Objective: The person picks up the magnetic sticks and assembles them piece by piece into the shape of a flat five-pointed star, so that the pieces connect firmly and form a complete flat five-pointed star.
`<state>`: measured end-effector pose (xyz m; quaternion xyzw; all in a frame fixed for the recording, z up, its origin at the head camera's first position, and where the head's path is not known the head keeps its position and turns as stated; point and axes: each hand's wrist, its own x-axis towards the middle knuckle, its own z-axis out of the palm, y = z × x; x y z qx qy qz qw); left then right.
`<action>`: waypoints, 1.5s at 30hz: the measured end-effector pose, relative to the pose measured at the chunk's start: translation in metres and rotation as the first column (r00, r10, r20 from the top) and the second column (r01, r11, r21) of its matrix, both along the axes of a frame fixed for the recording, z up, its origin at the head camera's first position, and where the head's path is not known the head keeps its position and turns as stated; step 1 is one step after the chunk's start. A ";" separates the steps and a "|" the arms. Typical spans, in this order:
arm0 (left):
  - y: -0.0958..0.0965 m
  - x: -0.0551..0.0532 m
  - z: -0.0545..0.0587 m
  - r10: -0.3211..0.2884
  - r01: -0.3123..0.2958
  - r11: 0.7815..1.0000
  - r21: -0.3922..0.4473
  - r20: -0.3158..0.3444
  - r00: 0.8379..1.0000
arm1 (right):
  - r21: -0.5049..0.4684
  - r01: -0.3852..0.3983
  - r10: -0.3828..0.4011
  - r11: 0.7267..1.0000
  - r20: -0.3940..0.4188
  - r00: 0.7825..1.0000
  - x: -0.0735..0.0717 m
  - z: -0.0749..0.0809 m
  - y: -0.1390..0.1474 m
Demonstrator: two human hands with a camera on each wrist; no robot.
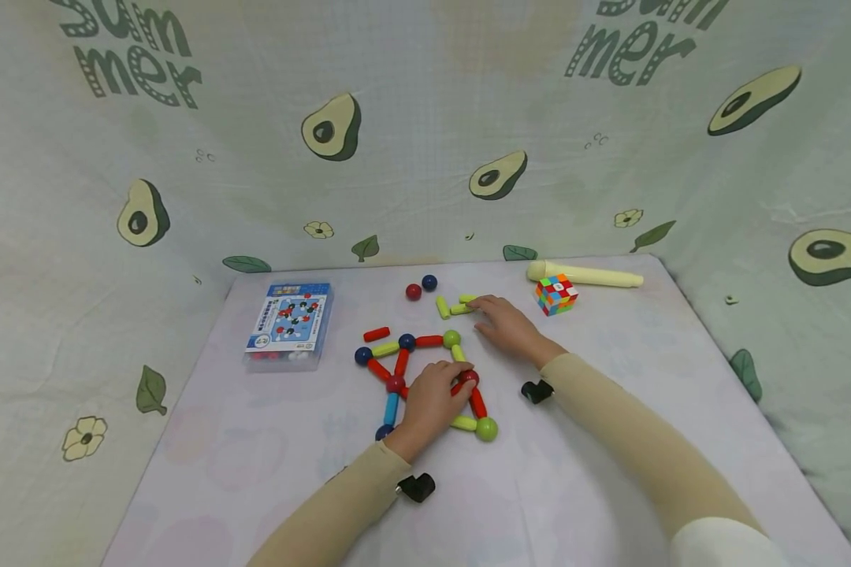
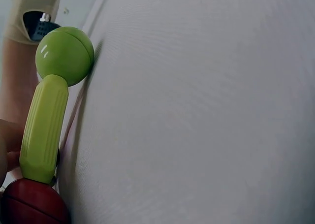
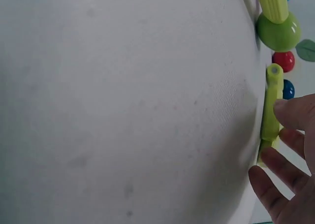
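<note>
A flat frame of coloured rods and balls lies mid-table. My left hand (image 1: 431, 400) reaches over it, its fingertips curled around a red ball (image 1: 471, 377) at a corner. From that ball a light green rod (image 2: 43, 130) runs to a green ball (image 2: 65, 55). The left hand hides part of the frame's middle. Beyond the frame, my right hand (image 1: 509, 325) is spread over a few loose light green rods (image 1: 443, 308). In the right wrist view, its thumb overlaps one loose rod (image 3: 271, 111), while the other fingers are apart.
Behind the frame sit a loose red ball (image 1: 414, 292) and a dark blue ball (image 1: 429, 282). A loose red rod (image 1: 377, 334) lies beside it. A boxed set (image 1: 288, 327) stands left; a puzzle cube (image 1: 556, 294) and pale yellow stick (image 1: 596, 276) lie back right.
</note>
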<state>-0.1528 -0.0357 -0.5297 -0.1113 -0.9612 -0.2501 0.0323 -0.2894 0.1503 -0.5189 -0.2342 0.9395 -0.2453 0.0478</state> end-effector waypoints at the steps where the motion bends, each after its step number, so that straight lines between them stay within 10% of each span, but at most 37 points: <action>1: 0.000 0.000 -0.001 -0.001 0.001 1.000 0.000 -0.007 1.000 | 0.020 -0.011 0.011 1.000 -0.008 1.000 -0.002 -0.001 -0.003; 9: -0.002 0.001 -0.003 0.011 -0.011 1.000 -0.004 -0.019 1.000 | 0.110 -0.016 0.027 0.994 -0.095 0.995 -0.008 0.001 -0.018; 26: -0.003 0.001 -0.002 0.001 -0.001 1.000 0.010 -0.033 0.999 | 0.080 -0.014 0.012 0.997 0.016 1.000 0.026 0.007 0.008; 45: -0.006 0.002 -0.002 -0.003 0.003 1.000 0.029 -0.004 1.000 | 0.113 -0.286 0.299 0.951 -0.116 0.947 0.066 0.015 0.026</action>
